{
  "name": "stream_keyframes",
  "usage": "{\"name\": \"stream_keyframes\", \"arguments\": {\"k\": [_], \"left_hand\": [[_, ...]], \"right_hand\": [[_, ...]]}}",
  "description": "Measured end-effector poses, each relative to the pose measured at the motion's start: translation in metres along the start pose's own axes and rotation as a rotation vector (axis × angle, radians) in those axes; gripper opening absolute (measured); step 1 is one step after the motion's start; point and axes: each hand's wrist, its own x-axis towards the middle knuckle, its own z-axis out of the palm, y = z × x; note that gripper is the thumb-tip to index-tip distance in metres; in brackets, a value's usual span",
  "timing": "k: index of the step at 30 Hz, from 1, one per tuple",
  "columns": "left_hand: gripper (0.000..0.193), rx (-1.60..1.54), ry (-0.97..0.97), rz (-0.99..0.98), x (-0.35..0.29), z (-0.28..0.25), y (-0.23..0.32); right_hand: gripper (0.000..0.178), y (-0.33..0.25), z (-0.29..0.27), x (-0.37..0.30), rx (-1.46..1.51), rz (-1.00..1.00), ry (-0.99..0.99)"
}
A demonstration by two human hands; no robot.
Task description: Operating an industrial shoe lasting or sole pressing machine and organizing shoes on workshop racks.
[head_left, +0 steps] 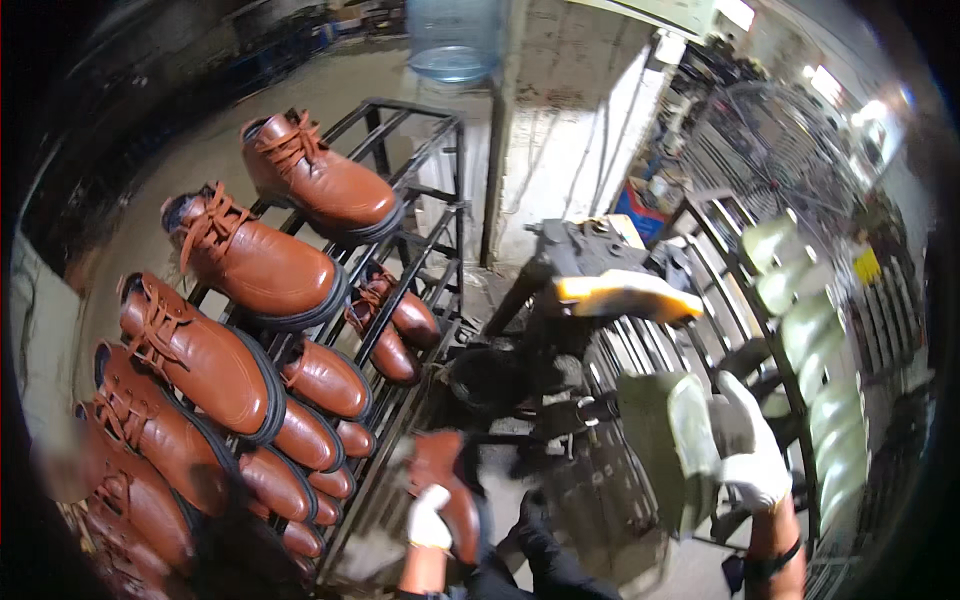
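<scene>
My left hand (430,518), in a white glove, grips a brown leather shoe (445,490) low in the middle of the view, just right of the shoe rack. My right hand (748,445), also gloved in white, holds a pale green shoe last (668,440) by its side, in front of a dark machine (560,330). A yellow last (625,295) sits on top of that machine.
A black metal rack (425,215) at the left carries several brown laced shoes (260,265) on two levels. A second rack (770,330) at the right holds pale green lasts (810,330). A blue water bottle (455,40) stands on the floor at the top.
</scene>
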Motion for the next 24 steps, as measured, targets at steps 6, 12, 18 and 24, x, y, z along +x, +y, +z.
{"name": "stream_keyframes", "arguments": {"k": [6, 12, 18, 24], "left_hand": [[0.021, 0.720, -0.131, -0.049, -0.103, 0.031, -0.107], [0.028, 1.302, -0.374, -0.146, -0.083, -0.067, -0.114], [0.028, 1.535, -0.053, 0.099, -0.089, -0.053, -0.122], [0.019, 1.136, -0.124, 0.014, -0.126, 0.030, -0.137]], "right_hand": [[0.112, -0.028, 0.042, 0.051, -1.270, -0.155, 0.097], [0.062, 0.003, -0.040, -0.031, 0.056, 0.119, 0.253], [0.057, 0.306, -0.064, -0.198, 1.061, 0.640, 0.263], [0.051, 0.398, -0.183, -0.261, 1.223, 0.343, 0.588]]}}
